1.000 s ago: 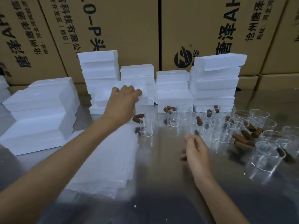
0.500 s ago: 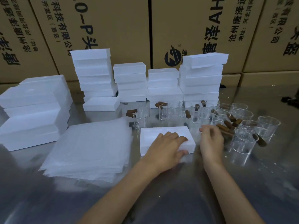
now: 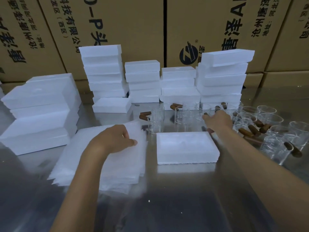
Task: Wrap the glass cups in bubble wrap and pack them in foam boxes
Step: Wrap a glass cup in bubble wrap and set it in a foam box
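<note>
A closed white foam box (image 3: 185, 148) lies flat on the steel table (image 3: 167, 198) in front of me. To its left is a stack of bubble wrap sheets (image 3: 127, 164). My left hand (image 3: 115, 139) rests on that stack with curled fingers and pinches the far edge of the top sheet, which is slightly raised. Behind the box stand several glass cups (image 3: 270, 118) with brown wooden handles (image 3: 245, 132). My right hand (image 3: 217, 120) reaches over the box into the cups, fingertips at one of them; its grip is hidden. One cup (image 3: 156, 123) stands apart near the wrap.
Stacks of white foam boxes (image 3: 103, 72) line the back of the table, with a taller pile at the right (image 3: 222, 77) and wide piles at the left (image 3: 38, 114). Printed cardboard cartons (image 3: 117, 22) form a wall behind them.
Both hands have left the foam box in front of me. The left hand moved left onto the bubble wrap stack, and the right hand moved forward into the glass cups.
</note>
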A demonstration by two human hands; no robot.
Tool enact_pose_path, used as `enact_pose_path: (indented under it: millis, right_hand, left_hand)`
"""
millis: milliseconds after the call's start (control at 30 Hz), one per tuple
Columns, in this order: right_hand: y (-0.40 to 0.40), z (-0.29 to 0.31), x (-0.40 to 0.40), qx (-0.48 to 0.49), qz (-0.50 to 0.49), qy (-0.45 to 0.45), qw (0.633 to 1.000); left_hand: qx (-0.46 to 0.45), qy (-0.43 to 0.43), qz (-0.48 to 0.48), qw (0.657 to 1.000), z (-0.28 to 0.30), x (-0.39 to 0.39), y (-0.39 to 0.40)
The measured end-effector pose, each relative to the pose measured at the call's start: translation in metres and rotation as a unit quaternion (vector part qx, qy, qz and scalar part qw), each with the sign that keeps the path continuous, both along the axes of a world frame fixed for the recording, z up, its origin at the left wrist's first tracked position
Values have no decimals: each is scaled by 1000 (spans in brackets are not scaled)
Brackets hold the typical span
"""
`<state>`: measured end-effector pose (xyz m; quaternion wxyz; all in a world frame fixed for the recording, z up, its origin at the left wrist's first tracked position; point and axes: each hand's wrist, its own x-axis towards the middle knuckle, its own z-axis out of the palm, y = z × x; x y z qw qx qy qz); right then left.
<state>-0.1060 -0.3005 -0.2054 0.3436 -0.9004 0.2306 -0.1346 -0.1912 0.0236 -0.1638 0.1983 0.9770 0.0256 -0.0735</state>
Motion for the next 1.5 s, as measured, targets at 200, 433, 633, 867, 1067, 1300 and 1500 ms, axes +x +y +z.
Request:
enact_pose_path:
  millis: [200,433,633,867,1067,1300,1500]
  right_hand:
    - [6,4,5,-5,-40,8,999]
    - [5,4,2,99,-49,-9,994]
    - [9,23,-26,129,-19,-118,984]
    - [34,50,-99,419,197,-205,862]
    - [44,35,-123,477,324,-131,806]
    - [45,17,-123,359,307,-118,874]
    - [62,10,-124,317,266,-114,903]
  left_hand:
    - [-17,9,2,1000,1,-2,-3]
    - [-66,-26,0,997,0,2,1]
    - [-187,-137,23,973,6,2,1]
    - [-332,-184,-68,923,9,-11,-27]
    - [-366,-152,-55,917,-8,-12,-50]
    - [-431,-254,10,866,0,-17,-61]
    - [-346,-312,-120,877,-1,-38,-93]
